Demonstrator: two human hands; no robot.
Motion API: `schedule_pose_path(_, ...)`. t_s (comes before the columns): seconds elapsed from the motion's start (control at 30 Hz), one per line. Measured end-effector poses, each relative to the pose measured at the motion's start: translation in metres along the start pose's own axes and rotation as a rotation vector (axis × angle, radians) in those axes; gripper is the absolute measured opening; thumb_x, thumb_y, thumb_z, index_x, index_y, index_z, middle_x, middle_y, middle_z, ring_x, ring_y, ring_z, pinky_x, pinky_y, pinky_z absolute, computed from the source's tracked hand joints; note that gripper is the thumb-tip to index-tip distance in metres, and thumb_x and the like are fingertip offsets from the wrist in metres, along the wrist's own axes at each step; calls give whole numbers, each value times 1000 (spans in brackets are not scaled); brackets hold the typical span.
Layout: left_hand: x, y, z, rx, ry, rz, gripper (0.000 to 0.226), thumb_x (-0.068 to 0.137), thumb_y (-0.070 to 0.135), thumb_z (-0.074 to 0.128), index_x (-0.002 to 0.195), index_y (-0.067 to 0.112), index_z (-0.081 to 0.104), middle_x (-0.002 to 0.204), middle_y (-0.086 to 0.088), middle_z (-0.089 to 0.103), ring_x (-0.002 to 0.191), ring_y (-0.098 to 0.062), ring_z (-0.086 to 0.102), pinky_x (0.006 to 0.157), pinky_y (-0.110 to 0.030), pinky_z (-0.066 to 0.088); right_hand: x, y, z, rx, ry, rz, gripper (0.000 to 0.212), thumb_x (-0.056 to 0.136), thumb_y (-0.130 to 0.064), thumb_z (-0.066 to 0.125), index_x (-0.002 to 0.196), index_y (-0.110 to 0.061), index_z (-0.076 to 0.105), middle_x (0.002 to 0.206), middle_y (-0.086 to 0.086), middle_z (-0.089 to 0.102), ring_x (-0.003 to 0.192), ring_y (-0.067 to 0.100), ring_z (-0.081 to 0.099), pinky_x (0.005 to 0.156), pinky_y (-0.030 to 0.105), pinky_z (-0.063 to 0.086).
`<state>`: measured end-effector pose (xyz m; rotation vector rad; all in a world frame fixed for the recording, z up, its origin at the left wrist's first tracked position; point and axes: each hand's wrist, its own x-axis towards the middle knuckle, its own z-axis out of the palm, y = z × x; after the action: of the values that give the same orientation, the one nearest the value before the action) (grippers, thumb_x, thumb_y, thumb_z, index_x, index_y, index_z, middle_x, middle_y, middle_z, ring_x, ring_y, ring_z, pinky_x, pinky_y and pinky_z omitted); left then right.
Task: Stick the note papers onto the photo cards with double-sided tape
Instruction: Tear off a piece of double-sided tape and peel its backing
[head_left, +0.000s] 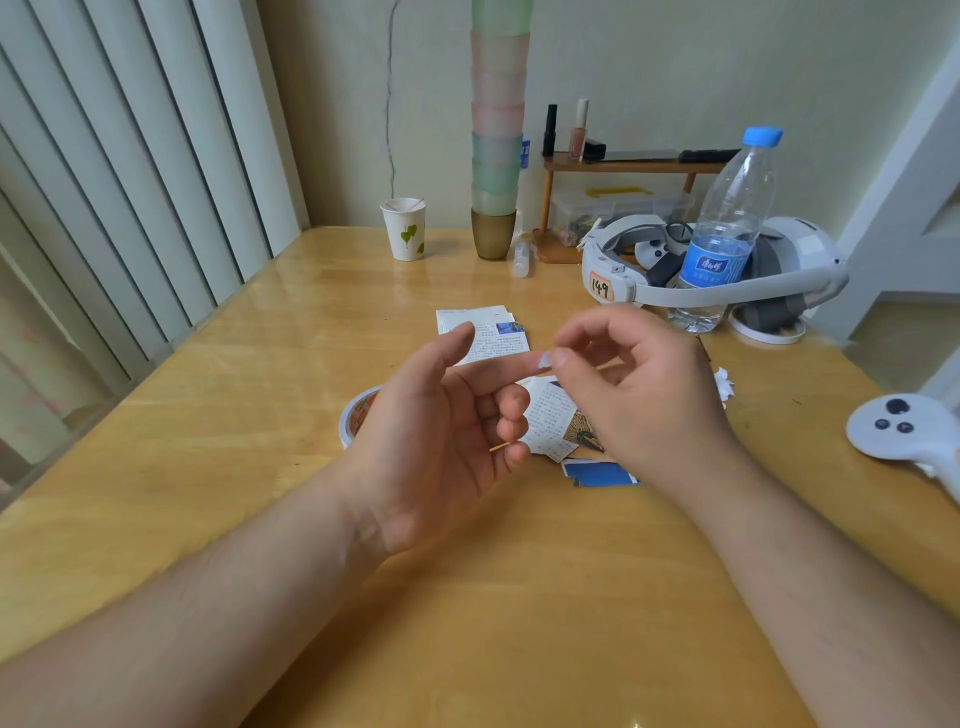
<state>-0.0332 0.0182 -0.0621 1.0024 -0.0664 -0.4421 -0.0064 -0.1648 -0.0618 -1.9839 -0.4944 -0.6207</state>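
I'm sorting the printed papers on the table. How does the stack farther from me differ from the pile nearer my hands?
The far stack lies squared up and mostly in view; the near pile is fanned loosely and partly hidden behind the right hand. The far stack shows a small blue picture; the near pile shows an orange-and-black one. Both carry printed text and lie flat on the table.
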Motion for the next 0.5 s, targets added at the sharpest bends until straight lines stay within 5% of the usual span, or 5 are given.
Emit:
schedule_pose_path(0.1, -1, 1, 0, -16, 9, 1, 67, 99, 55, 43, 127, 3, 73, 76, -2, 50, 67, -15, 44, 70, -32, 41, -3, 6, 3, -146, 9, -233, 7, 84, -9, 75, 84, -16, 75, 89, -4, 67, 77, 15, 66, 68, 31, 55)
schedule_pose_path(0.5, -2, 1, 1, -21, -26, 2, 69, 100, 59, 40, 129, 5, 73, 77, -2, 49, 68, -15, 44, 71, -32, 43, -1, 13, 5, -314, 95, -346, 6, 85, -10, 76, 85, -16, 80, 87, -3, 68, 72, 10, 57, 62, 31, 50)
